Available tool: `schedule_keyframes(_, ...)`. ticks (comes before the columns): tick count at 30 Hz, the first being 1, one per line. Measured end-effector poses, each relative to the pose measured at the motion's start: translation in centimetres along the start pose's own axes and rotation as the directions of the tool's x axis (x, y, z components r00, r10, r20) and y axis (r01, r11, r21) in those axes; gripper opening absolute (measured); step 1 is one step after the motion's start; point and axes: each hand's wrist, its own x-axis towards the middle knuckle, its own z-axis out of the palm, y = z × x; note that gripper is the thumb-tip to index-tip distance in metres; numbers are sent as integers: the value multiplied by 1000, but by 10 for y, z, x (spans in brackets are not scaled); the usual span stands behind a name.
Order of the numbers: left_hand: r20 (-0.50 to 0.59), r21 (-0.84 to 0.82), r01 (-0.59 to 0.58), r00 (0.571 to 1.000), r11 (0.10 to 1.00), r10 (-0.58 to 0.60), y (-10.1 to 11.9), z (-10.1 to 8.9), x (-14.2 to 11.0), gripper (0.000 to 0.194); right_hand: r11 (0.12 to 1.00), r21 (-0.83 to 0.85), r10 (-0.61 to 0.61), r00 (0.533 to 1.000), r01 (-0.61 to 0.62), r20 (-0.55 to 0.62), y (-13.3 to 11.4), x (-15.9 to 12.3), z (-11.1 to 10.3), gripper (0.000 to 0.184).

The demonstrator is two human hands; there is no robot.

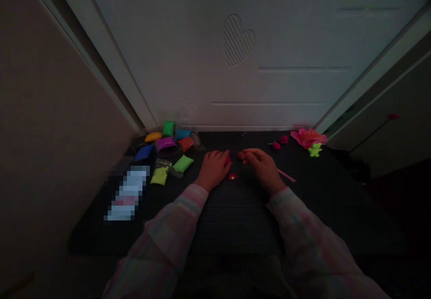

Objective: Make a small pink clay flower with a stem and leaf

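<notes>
My left hand rests on the dark table, its fingers bent around a small deep-pink piece of modelling clay that shows between thumb and forefinger. My right hand is closed in a pinch just to the right; whatever sits at its fingertips is too dim to make out. Between the hands, a little nearer to me, lies a small deep-pink clay flower with a yellow centre. A flat pink strip sticks out on the right side of my right hand.
Bags of coloured clay, among them a green bag and a purple bag, lie at the back left. A blurred pale sheet is in front of them. Deep-pink balls, a pink flower and a yellow-green figure are back right. A white door stands behind.
</notes>
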Motion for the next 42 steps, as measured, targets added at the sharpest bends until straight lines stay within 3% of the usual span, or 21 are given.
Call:
schedule_keyframes(4,-3,7,5,1000,1000,-5,1,-1,0,40,1000,-14,-1,1000,1,21,-2,-1,0,37)
schedule_keyframes(8,-10,10,8,1000,1000,-8,2,-3,0,42,1000,-16,-4,1000,4,-5,-2,-2,1,26)
schedule_keyframes(20,-28,-9,18,999,1000,-18,0,-5,-1,39,999,44,6,995,-10,97,1,-1,1,32)
schedule_keyframes(25,-45,-29,23,999,999,-24,1,-6,-1,39,998,63,4,995,-10,99,3,-1,3,26)
schedule_keyframes(31,-114,-69,24,993,997,-32,2,-13,0,36,999,24,36,991,-40,129,1,-2,3,28)
schedule_keyframes(36,-221,-152,-51,975,987,16,1,-15,-2,31,997,-70,24,993,-16,115,-3,-4,3,23)
schedule_keyframes(42,-258,-201,-53,966,978,-1,1,-16,-4,27,994,-112,4,996,6,89,-3,-4,5,27)
